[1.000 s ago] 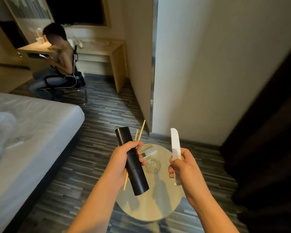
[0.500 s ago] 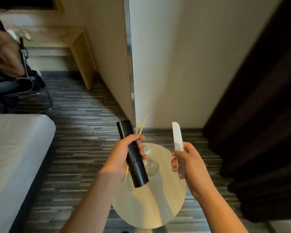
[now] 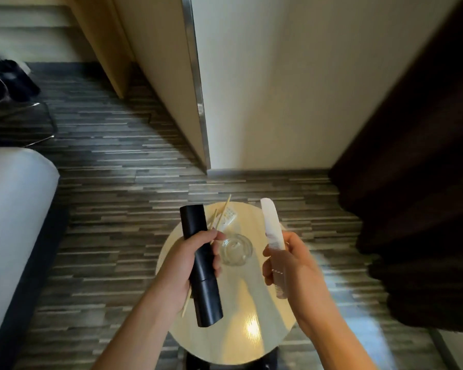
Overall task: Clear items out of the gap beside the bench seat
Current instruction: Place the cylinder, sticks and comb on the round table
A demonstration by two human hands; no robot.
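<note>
My left hand [image 3: 190, 265] grips a black cylinder [image 3: 201, 263], held tilted over a small round table [image 3: 251, 329]. A pair of thin wooden chopsticks [image 3: 219, 220] is clamped in the same hand, behind the cylinder. My right hand [image 3: 292, 268] holds a white comb [image 3: 271, 228] upright, its teeth toward the palm. Both hands hover above the tabletop. The bench seat and the gap are out of view.
A clear glass ashtray [image 3: 235, 249] and a small white packet [image 3: 229, 216] lie on the round table. A white bed [image 3: 8, 222] is at the left, a dark curtain [image 3: 417, 182] at the right, a wall corner with a metal edge [image 3: 198, 102] ahead. Striped wood flooring surrounds the table.
The view has tilted down and swung right; the seated person and desk have left the frame. Both hands keep their grips and sit a little lower over the table.
</note>
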